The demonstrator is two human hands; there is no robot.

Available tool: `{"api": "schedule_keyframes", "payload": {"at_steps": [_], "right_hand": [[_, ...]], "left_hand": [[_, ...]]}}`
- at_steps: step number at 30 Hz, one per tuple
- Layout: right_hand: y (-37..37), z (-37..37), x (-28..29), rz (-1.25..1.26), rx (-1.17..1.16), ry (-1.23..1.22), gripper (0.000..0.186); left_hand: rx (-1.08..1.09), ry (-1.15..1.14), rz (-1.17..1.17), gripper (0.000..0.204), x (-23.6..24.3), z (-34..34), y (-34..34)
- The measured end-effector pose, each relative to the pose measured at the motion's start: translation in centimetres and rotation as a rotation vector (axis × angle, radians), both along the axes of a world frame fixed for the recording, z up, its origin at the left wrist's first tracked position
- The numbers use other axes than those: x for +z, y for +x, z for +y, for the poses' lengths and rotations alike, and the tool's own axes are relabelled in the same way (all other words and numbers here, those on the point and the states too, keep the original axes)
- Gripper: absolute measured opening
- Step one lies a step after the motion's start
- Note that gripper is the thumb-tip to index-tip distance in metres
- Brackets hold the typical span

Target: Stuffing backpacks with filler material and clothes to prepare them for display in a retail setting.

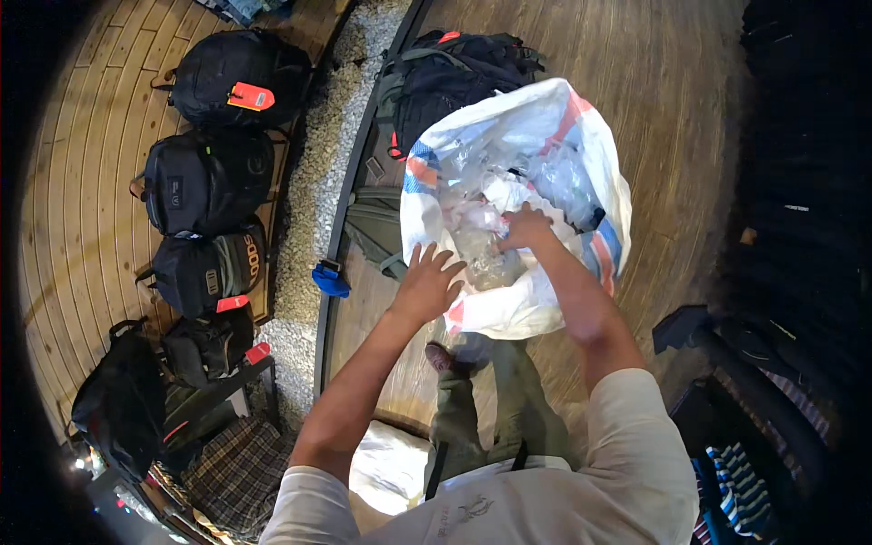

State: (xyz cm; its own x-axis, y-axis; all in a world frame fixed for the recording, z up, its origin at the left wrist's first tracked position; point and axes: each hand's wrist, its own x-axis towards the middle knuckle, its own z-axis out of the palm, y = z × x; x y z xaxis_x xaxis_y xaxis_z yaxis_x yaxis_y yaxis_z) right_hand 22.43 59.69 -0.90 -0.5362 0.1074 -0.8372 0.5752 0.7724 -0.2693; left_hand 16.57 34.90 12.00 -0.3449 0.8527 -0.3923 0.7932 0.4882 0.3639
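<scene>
A large white woven sack (607,195) with red and blue stripes stands open before me, full of crumpled clear plastic bags (559,177) and white crumpled pieces (509,193). My left hand (425,286) is open, fingers spread, at the sack's near left rim. My right hand (531,229) reaches inside among the plastic, fingers apart and slightly bent, touching the pile; whatever lies under the fingertips is unclear.
Black backpacks (204,186) with red tags line a wooden platform at left, beside a pebble strip (318,154). A dark backpack (454,68), an olive bag (372,232) and a blue item (331,280) lie near the sack. Striped fabric (736,490) and dark racks are at right.
</scene>
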Motion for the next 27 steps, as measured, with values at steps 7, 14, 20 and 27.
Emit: {"api": "schedule_keyframes", "payload": {"at_steps": [7, 14, 20, 27], "right_hand": [[-1.3, -6.6, 1.4, 0.378, -0.077, -0.120, 0.093], [2.3, -6.9, -3.4, 0.264, 0.053, 0.094, 0.105], [4.0, -2.1, -4.1, 0.358, 0.204, 0.111, 0.110], [3.2, -7.4, -3.3, 0.383, -0.133, 0.118, 0.077]], "left_hand": [[-0.009, -0.024, 0.013, 0.040, -1.5, -1.4, 0.1], [-0.077, -0.324, 0.037, 0.037, -1.3, -2.1, -0.8], [0.491, 0.070, -0.366, 0.049, -3.9, -1.2, -0.1], [0.511, -0.034, -0.325, 0.064, -5.8, 1.5, 2.1]]}}
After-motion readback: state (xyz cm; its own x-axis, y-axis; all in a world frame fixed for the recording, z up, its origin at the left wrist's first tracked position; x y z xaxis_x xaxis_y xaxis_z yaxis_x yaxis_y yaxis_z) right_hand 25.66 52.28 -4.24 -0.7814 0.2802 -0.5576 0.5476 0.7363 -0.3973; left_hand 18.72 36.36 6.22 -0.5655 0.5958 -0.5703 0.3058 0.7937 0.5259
